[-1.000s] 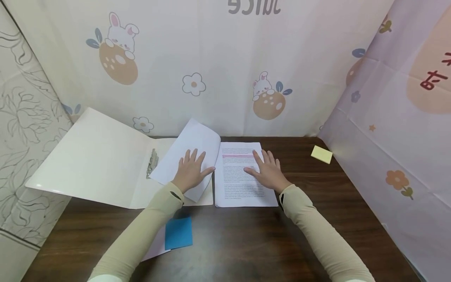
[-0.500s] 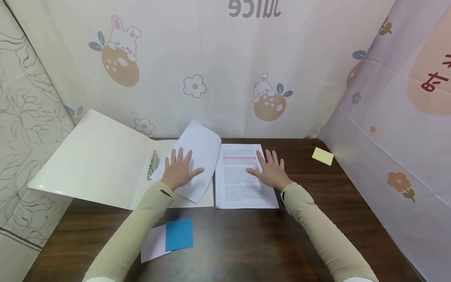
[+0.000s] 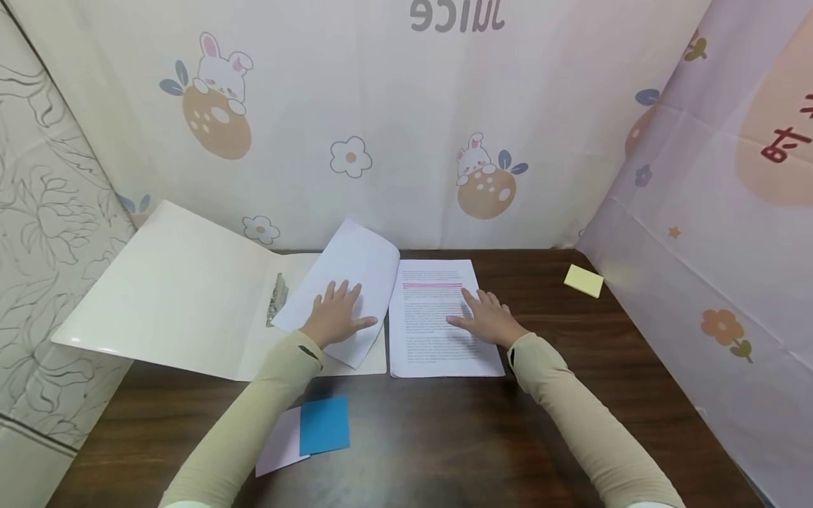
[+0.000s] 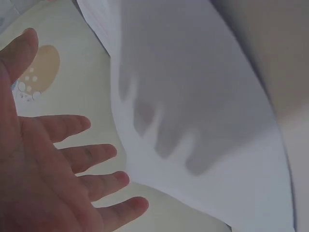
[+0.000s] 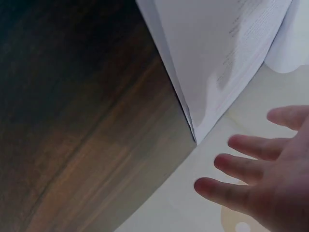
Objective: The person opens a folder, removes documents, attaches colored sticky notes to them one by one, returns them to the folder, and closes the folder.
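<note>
My left hand [image 3: 333,319], fingers spread, hovers above a blank turned-over sheet [image 3: 362,262] that lies slanted across an opened white folder [image 3: 184,296]. In the left wrist view the palm of my left hand [image 4: 53,169] faces the sheet [image 4: 203,96], its shadow falling on the paper. Over the right edge of the printed stack [image 3: 432,331], which has pink marked lines near its top, is my right hand [image 3: 490,321], fingers spread. The right wrist view shows my right hand [image 5: 260,169] apart from the stack's corner [image 5: 207,96], holding nothing.
A blue square paper [image 3: 324,425] overlaps a pale purple one [image 3: 279,448] near the front left of the dark wooden table [image 3: 444,437]. Yellow sticky notes [image 3: 583,281] lie at the right. A metal clip [image 3: 276,300] sits in the folder; printed curtains stand behind and beside the table.
My left hand moved left, then slightly back right and nearer to me over the sheet. My right hand has shifted slightly toward me. The papers keep their places.
</note>
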A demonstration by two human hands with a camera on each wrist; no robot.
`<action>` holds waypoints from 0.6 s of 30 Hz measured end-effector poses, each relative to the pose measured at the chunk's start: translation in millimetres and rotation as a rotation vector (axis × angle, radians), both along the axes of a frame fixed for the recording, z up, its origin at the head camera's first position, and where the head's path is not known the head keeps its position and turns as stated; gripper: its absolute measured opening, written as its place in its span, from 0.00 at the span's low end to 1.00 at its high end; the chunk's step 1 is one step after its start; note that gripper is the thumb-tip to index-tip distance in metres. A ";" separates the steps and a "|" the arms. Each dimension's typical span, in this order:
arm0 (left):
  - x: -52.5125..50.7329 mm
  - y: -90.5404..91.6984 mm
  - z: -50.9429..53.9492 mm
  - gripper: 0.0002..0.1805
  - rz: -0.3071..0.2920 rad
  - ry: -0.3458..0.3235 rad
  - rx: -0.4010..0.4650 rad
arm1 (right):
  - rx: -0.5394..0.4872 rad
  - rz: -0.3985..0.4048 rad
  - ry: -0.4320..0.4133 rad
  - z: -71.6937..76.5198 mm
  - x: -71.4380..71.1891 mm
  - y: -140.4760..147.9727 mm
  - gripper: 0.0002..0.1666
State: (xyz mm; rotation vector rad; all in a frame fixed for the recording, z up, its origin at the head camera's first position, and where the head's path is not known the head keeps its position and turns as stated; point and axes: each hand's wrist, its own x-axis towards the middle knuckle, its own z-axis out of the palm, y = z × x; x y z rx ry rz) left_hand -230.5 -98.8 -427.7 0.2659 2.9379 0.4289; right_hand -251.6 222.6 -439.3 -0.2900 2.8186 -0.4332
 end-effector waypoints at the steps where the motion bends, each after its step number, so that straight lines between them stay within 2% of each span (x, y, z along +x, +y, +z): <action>1: 0.0 3.5 -0.3 0.48 -0.006 -0.002 0.004 | -0.003 0.000 -0.012 -0.5 0.3 0.7 0.56; 4: 1.1 13.1 -2.9 0.47 -0.036 0.001 0.015 | 0.013 0.010 -0.043 -3.7 0.6 2.8 0.57; 11: 7.3 33.6 -16.7 0.42 -0.178 -0.044 -0.029 | 0.060 0.023 -0.105 -17.5 -0.5 8.3 0.56; 18: 7.6 44.4 -20.0 0.39 -0.242 -0.037 -0.041 | 0.086 0.041 -0.091 -18.0 -1.5 7.2 0.55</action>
